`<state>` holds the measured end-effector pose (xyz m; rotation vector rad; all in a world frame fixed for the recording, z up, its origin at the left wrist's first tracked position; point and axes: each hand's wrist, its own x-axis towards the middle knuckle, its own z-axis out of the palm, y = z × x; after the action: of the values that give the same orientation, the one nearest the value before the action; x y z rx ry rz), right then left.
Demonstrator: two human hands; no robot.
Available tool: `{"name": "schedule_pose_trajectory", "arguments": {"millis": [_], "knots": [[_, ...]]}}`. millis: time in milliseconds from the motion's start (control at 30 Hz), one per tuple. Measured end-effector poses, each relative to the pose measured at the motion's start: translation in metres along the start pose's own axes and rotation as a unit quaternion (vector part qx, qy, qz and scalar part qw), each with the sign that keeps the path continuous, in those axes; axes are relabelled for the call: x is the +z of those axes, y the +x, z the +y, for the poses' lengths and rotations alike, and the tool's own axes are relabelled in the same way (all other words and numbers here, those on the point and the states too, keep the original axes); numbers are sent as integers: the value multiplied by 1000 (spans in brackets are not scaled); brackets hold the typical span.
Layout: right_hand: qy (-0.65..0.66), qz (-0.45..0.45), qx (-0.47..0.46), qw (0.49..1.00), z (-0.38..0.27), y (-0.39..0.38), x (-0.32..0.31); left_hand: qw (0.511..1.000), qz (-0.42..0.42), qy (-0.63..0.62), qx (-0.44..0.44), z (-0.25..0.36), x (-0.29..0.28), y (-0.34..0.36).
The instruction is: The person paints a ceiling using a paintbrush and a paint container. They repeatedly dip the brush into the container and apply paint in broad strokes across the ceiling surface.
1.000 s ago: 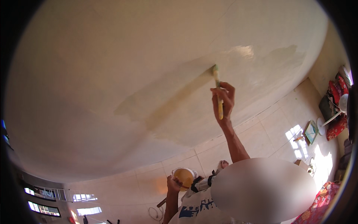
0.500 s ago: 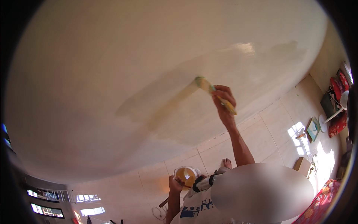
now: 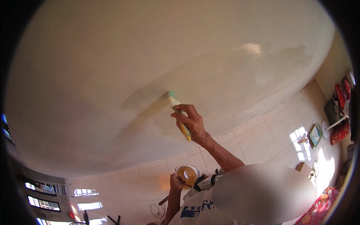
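Note:
My right hand [image 3: 193, 122] grips a paintbrush [image 3: 184, 129] with a yellowish handle and green-stained bristles. The bristle tip touches the pale wall [image 3: 93, 67]. Around the brush lies a darker, damp-looking patch, with a glossy spot at its upper right. Low in the picture, my left hand [image 3: 177, 182] is closed on the side of a round whitish tub [image 3: 198, 169]. Amber-yellow liquid [image 3: 187, 174] fills part of the tub. Some of the left fingers are hidden behind the tub.
Light floor tiles [image 3: 258, 135] run along the foot of the wall. At the right stand a white stand-like object [image 3: 337, 122], a green-and-white panel [image 3: 315, 135] and red patterned cloth [image 3: 339, 134]. A cable [image 3: 157, 210] lies near my left forearm. Windows [image 3: 44, 203] show at far left.
My right hand has moved the brush left and downward along the wall, and the damp streak shows along its path. My left hand stays on the tub, almost in place.

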<state>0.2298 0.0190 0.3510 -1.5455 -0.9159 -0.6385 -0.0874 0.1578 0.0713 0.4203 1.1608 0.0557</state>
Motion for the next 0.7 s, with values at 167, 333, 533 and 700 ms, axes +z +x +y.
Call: {"name": "schedule_pose_trajectory", "arguments": {"millis": [167,333,533,700], "knots": [[122,146,113,975,30,11,-39,999,44,0,22,-3,22,-12],[-3,262,112,958,62,13,-86,1000,-29,4,-6,-1,-6,9],[-21,215,77,973,44,4,-49,999,-9,-23,-22,-1,-13,25],[157,55,74,983,0,-5,-1,999,-32,-2,-24,3,-14,18]]}}
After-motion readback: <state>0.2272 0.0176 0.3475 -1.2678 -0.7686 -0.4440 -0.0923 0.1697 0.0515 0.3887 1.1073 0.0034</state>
